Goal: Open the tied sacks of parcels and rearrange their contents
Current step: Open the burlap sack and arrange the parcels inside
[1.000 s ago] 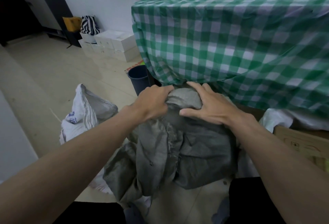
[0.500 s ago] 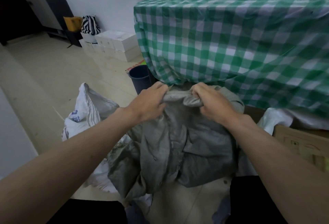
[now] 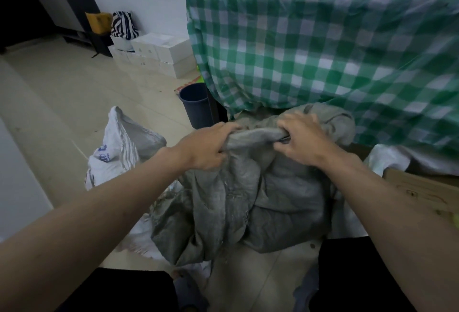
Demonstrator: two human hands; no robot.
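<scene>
Left hand [image 3: 210, 146] and right hand [image 3: 301, 139] both grip the bunched top edge of the grey sack [image 3: 248, 200]. A white sack [image 3: 116, 148] lies left of the grey one.

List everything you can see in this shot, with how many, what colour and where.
grey sack: one, grey, on the floor in front, its top gathered in both hands
white sack: one, white with blue print, floor left of the grey sack
bucket: one, dark blue, by the table corner
tablecloth: one, green and white check, draped over the table
white boxes: several, stacked by the far wall
striped bag: one, black and white, on the boxes
cardboard box: one, brown, far right
left hand: gripping the sack's top
right hand: gripping the sack's top
</scene>
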